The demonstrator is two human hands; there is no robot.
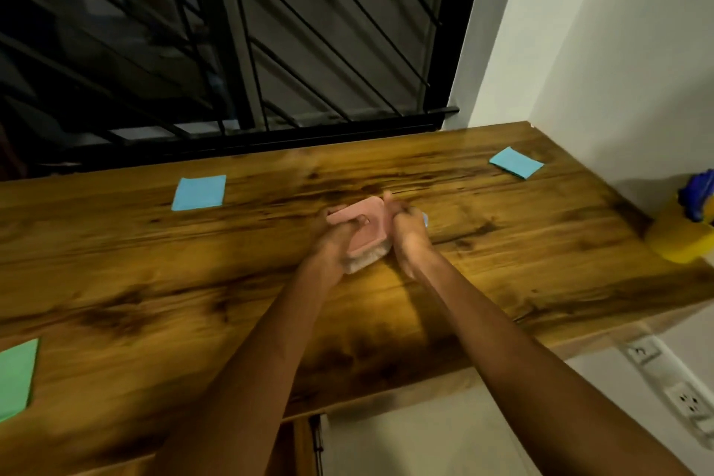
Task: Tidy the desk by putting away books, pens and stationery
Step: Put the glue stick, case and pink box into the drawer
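A small box with a pink lid (365,230) and a clear lower part sits mid-desk on the wooden desktop (502,243). My left hand (334,234) grips its left side, with a finger curled over the lid. Against its right side, my right hand (407,232) holds the box, thumb up at the lid's far corner. A sliver of blue (425,219) peeks out just behind my right hand. Loose sticky notes lie about: a blue note (199,192) at the far left, a second blue note (515,162) at the far right, a green note (15,377) at the near left edge. The frame is motion-blurred.
A yellow holder with blue things in it (685,228) stands at the desk's right end by the white wall. A barred dark window (232,50) runs behind the desk. Wall sockets (687,402) sit below the desk's right end.
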